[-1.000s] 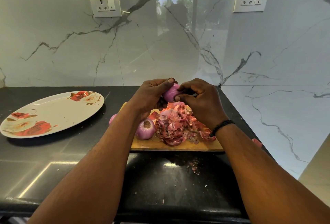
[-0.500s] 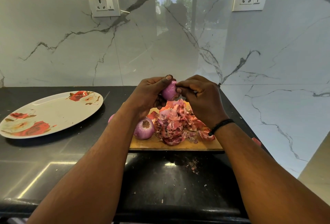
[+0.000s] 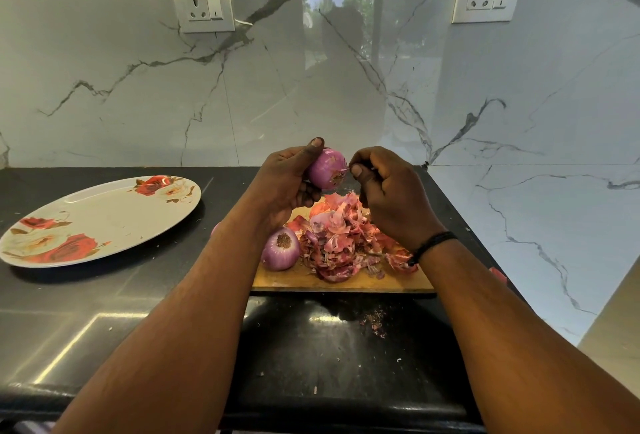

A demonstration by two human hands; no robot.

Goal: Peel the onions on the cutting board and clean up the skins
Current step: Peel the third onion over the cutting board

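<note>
My left hand [image 3: 285, 184] grips a purple peeled onion [image 3: 327, 168] in the air above the far side of the wooden cutting board [image 3: 346, 283]. Just right of that onion is my right hand [image 3: 388, 198], fingers curled, thumb and forefinger pinched on a thin strip of skin at the onion's side. A second peeled onion [image 3: 280, 253] lies on the board's left part. A heap of pink and red onion skins [image 3: 341, 243] covers the middle of the board. A sliver of another onion [image 3: 214, 229] shows behind my left forearm.
A large white plate with red flowers [image 3: 100, 222] lies on the black counter to the left. Skin crumbs [image 3: 374, 321] are scattered in front of the board, and a red scrap [image 3: 498, 276] lies by the right wall. Marble walls close the back and right.
My right hand has drawn a little to the right, off the onion, which now shows more fully. My left hand has turned the onion slightly.
</note>
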